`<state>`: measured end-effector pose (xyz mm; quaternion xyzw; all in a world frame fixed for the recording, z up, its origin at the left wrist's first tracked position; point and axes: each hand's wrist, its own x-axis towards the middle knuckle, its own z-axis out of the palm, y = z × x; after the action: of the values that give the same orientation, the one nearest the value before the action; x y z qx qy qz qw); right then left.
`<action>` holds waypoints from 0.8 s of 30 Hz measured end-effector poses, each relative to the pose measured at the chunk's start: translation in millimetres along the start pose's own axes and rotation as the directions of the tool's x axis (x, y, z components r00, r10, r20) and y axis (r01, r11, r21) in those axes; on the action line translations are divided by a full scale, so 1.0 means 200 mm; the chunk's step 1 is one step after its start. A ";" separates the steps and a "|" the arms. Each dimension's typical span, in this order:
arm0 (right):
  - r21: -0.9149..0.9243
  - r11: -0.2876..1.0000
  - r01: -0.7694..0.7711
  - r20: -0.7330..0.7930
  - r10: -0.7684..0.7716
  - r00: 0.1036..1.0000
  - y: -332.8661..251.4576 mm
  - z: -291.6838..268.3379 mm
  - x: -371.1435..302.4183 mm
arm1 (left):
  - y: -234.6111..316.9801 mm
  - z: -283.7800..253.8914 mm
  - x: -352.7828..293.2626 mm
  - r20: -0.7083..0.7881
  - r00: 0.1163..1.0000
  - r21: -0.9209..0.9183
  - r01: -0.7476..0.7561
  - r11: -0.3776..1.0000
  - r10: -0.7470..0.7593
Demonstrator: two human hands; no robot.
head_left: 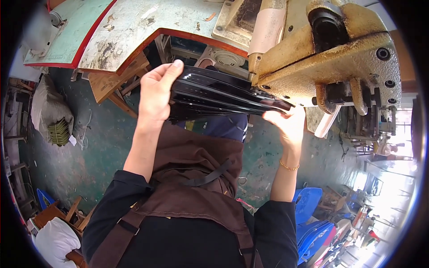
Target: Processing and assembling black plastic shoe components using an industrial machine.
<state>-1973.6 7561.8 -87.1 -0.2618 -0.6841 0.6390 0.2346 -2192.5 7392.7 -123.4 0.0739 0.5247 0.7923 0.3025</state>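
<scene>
A bundle of glossy black straps (214, 92) is stretched between my two hands, in front of my lap. Small pale dots run along some of the straps. My left hand (156, 91) is closed on the left end, thumb on top. At the other end my right hand (286, 123) grips the straps, with the fingers partly hidden behind them. Just above this right end stands a worn cream-coloured machine head (326, 62), its lower edge overlapping the straps in the picture; I cannot tell whether they touch.
A stained pale-green worktable (147, 22) with a red edge lies ahead. Below it is a wooden stool (117, 82). A whitish sack (49, 102) and a green bundle (60, 131) rest on the floor at left. Blue plastic items (308, 205) stand at lower right.
</scene>
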 end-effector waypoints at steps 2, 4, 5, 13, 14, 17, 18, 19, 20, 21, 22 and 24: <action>-0.023 1.000 0.014 0.009 -0.014 1.000 0.03 0.02 0.02 | 0.03 -0.06 0.02 -0.008 1.000 -0.008 -0.014 1.000 0.014; -0.067 0.997 0.039 0.024 -0.038 0.999 0.06 0.06 0.03 | 0.05 -0.10 0.03 -0.022 0.999 -0.020 -0.038 0.999 0.037; -0.088 0.995 0.052 0.030 -0.049 0.998 0.06 0.08 0.04 | 0.06 -0.11 0.03 -0.028 0.998 -0.026 -0.049 0.998 0.049; 0.076 0.997 -0.001 -0.042 0.004 0.999 0.02 0.25 0.01 | 0.11 -0.17 0.03 -0.078 0.995 -0.005 -0.064 0.998 0.063; 0.075 0.997 -0.007 -0.030 0.009 1.000 0.02 0.25 0.00 | 0.11 -0.18 0.04 -0.075 0.995 -0.001 -0.068 0.998 0.068; 0.078 0.997 -0.011 -0.041 0.014 0.999 0.02 0.28 -0.01 | 0.12 -0.18 0.04 -0.080 0.993 0.005 -0.087 0.996 0.087; 0.082 0.997 -0.009 -0.061 0.014 0.998 0.02 0.30 -0.01 | 0.12 -0.18 0.04 -0.089 0.991 0.006 -0.102 0.995 0.102; 0.087 0.996 -0.008 -0.082 0.015 0.997 0.01 0.32 -0.01 | 0.13 -0.18 0.04 -0.097 0.988 0.008 -0.117 0.993 0.118; 0.091 0.996 -0.006 -0.103 0.015 0.995 0.01 0.32 -0.02 | 0.13 -0.18 0.04 -0.106 0.985 0.009 -0.133 0.991 0.133; 0.093 0.996 -0.006 -0.099 0.015 0.995 0.01 0.33 -0.02 | 0.14 -0.17 0.03 -0.109 0.985 0.011 -0.134 0.991 0.135; 0.000 0.999 0.053 -0.086 -0.053 0.995 0.01 0.33 -0.03 | 0.14 -0.16 0.02 -0.152 0.973 0.026 -0.173 0.985 0.175; -0.178 0.968 0.175 -0.040 -0.185 0.982 0.01 0.33 -0.05 | 0.15 -0.13 0.00 -0.235 0.938 0.062 -0.248 0.967 0.256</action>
<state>-2008.6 7505.3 -93.9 -0.2360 -0.7513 0.5453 0.2871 -2215.7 7363.2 -107.9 0.0484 0.5561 0.8192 0.1313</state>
